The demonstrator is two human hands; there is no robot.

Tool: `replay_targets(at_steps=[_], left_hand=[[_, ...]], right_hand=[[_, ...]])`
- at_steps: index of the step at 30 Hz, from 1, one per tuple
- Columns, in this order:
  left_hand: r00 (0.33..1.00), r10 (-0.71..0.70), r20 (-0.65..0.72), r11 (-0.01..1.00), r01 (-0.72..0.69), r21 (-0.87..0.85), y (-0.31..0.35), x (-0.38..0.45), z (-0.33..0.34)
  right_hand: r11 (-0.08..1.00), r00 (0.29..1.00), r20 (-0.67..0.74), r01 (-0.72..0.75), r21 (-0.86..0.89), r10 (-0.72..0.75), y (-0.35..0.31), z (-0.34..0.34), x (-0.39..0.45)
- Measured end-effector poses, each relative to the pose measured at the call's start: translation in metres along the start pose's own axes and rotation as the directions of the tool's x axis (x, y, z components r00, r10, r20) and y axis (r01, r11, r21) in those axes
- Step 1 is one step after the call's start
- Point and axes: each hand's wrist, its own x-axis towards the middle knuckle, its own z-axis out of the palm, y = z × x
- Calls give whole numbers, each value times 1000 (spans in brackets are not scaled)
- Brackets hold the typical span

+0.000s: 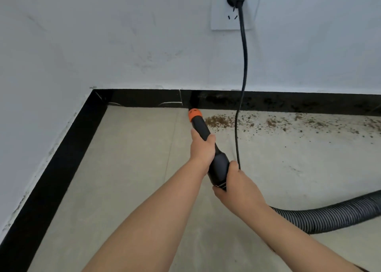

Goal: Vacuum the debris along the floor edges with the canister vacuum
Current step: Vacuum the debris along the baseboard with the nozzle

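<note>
No text, label, brand, number or sign could be read anywhere in the view.

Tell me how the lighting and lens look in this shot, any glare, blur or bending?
Head view: soft, even light, no hard shadows or glare; wide-angle lens bows the black baseboard and stretches the forearms; debris reads fairly sharp; the nozzle tip past the orange collar melts into the dark baseboard.
</note>
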Motion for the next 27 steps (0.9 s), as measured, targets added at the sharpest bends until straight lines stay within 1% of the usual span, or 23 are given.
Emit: replay_targets(at_steps=[8,17,22,27], left_hand=[[998,-7,61,1000,8,-15,-2,-18,40],[993,-9,119,1000,9,-1,6,-15,66],[992,6,126,1000,-8,11,8,-16,78],[983,-3,184,999,-4,34,9,-21,94]], right_hand=[[1000,998,-61,-12,-28,10,37,-15,-19],[998,995,-78,-61,25,63,53,-27,-18],[996,993,-89,-75,37,78,61,-33,-20],[993,988,-109,-109,37,113,73,-38,-26]])
